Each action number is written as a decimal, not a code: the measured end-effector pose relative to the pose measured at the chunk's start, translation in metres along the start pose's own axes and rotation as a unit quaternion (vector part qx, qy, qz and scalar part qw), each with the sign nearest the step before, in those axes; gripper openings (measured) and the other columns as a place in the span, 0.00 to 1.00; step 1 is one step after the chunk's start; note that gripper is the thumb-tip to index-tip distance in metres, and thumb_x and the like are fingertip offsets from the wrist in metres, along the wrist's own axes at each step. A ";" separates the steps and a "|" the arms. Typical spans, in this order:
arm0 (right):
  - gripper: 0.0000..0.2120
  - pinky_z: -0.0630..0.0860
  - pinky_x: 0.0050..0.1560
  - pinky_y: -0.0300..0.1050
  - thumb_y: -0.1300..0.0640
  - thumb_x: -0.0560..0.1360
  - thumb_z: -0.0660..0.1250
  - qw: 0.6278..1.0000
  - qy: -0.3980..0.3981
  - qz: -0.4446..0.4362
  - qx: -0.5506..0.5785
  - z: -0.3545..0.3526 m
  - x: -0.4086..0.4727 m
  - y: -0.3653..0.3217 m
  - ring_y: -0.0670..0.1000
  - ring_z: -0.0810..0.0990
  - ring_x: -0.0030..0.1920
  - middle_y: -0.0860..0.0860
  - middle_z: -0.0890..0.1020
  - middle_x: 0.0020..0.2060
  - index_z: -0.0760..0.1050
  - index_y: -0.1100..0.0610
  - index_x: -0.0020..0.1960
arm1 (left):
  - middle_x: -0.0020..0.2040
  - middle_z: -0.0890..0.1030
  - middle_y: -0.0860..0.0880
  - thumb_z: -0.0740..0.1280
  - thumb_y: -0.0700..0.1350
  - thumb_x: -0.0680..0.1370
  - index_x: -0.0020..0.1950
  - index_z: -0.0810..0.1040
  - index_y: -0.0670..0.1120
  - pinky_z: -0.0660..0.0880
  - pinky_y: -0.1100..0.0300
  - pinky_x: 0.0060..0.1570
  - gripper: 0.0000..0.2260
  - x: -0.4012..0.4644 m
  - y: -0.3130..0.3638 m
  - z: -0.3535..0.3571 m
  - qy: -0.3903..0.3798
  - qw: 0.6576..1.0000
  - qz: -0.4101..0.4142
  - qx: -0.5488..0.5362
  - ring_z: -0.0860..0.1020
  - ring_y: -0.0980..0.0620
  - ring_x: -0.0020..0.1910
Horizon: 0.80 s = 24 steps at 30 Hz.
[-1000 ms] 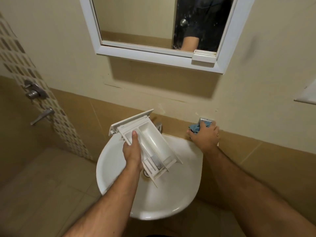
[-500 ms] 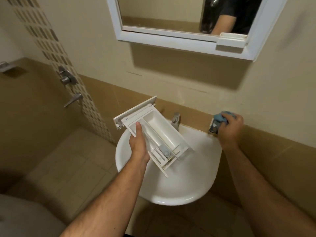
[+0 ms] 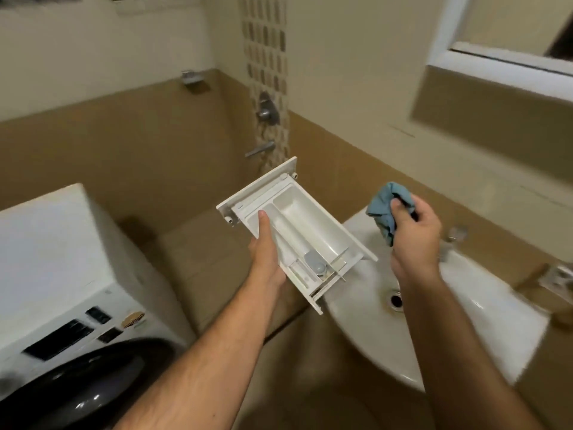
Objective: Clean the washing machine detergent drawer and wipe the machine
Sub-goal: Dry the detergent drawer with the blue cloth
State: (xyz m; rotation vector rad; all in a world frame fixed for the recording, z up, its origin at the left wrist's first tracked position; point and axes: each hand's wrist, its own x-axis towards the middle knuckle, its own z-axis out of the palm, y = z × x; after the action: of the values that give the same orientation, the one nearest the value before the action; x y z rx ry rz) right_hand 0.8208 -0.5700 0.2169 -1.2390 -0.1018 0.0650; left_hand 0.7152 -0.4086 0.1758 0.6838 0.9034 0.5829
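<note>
Drawer out, cloth ready: wiping it comes next.
My left hand [image 3: 267,252] grips the drawer [image 3: 297,231] left of the sink [image 3: 465,321]; my right hand [image 3: 414,237] pinches the cloth [image 3: 383,209] above it.

Single head view, looking down and forward, close over both forearms

Left hand [image 3: 266,254] gripping, thumb on top, right hand [image 3: 414,235] clenched
</note>
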 end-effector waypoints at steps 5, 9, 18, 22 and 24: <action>0.10 0.79 0.48 0.38 0.67 0.80 0.63 0.991 -0.129 0.036 0.006 0.125 -0.080 0.023 0.46 0.83 0.46 0.52 0.83 0.47 0.79 0.55 0.53 | 0.53 0.85 0.45 0.68 0.60 0.76 0.61 0.78 0.47 0.80 0.42 0.53 0.21 0.015 0.080 -0.107 0.054 0.997 0.034 -0.047 0.84 0.43 0.50; 0.11 0.80 0.53 0.44 0.66 0.80 0.64 0.975 -0.214 0.059 0.000 0.213 -0.144 0.042 0.51 0.83 0.50 0.53 0.84 0.49 0.81 0.54 0.52 | 0.52 0.85 0.47 0.69 0.62 0.74 0.57 0.79 0.51 0.81 0.43 0.50 0.19 0.024 0.150 -0.193 0.099 0.990 0.081 -0.065 0.85 0.45 0.47; 0.10 0.79 0.51 0.40 0.65 0.80 0.64 0.918 -0.389 0.077 -0.023 0.373 -0.263 0.080 0.46 0.83 0.49 0.49 0.84 0.48 0.81 0.57 0.56 | 0.54 0.84 0.46 0.66 0.61 0.77 0.61 0.77 0.50 0.82 0.47 0.46 0.20 0.013 0.267 -0.349 0.190 0.963 0.150 -0.119 0.83 0.43 0.50; 0.11 0.80 0.52 0.40 0.66 0.80 0.63 0.889 -0.451 0.075 -0.016 0.430 -0.300 0.094 0.46 0.82 0.49 0.49 0.84 0.48 0.81 0.58 0.57 | 0.55 0.84 0.46 0.66 0.61 0.77 0.63 0.76 0.50 0.81 0.45 0.50 0.20 0.012 0.305 -0.401 0.234 0.943 0.190 -0.138 0.83 0.44 0.52; 0.12 0.80 0.54 0.44 0.67 0.80 0.63 0.871 -0.484 0.081 -0.010 0.459 -0.313 0.104 0.48 0.82 0.50 0.51 0.84 0.49 0.81 0.56 0.56 | 0.55 0.84 0.46 0.67 0.61 0.77 0.64 0.76 0.51 0.81 0.43 0.51 0.20 0.016 0.323 -0.423 0.254 0.934 0.210 -0.140 0.83 0.44 0.52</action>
State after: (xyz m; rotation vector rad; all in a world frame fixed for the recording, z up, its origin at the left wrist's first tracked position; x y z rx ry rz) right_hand 0.4587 -0.1372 0.2530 -1.1300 -0.8725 0.8378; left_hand 0.3086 -0.0675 0.2215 0.4690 1.1278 1.2884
